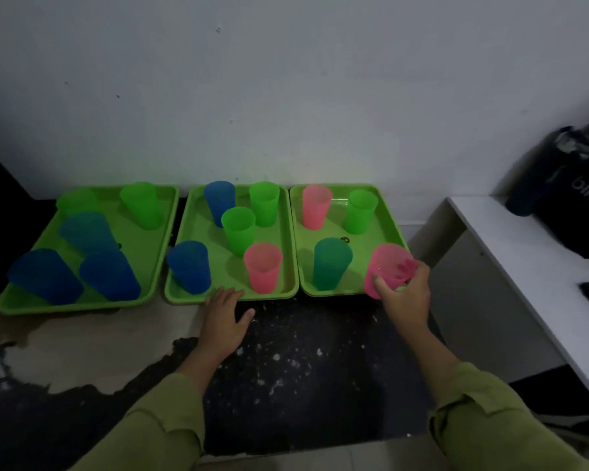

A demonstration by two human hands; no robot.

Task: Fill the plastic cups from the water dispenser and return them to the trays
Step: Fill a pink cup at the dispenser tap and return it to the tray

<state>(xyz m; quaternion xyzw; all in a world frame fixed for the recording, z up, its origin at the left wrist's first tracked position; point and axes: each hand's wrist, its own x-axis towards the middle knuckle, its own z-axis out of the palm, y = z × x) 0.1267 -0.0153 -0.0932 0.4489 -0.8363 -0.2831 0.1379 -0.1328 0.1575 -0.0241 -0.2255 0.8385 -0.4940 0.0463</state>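
Right hand [405,297] grasps tilted translucent pink plastic cup [386,266] at lower right green plastic tray [337,294], left hand [223,317] lies relaxed; probably pick-up, next needing level carry

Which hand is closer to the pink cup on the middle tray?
Left. The left hand lies just in front of the pink cup, at the middle tray's edge; the right hand grips a tilted pink cup over the right tray.

- "blibl" in pale letters, cut by the frame's edge, on the dark bag [572,212] at the white table's [524,253] far end.
- Small round sticker [344,239] on the right-hand tray [364,244]: too small to read.
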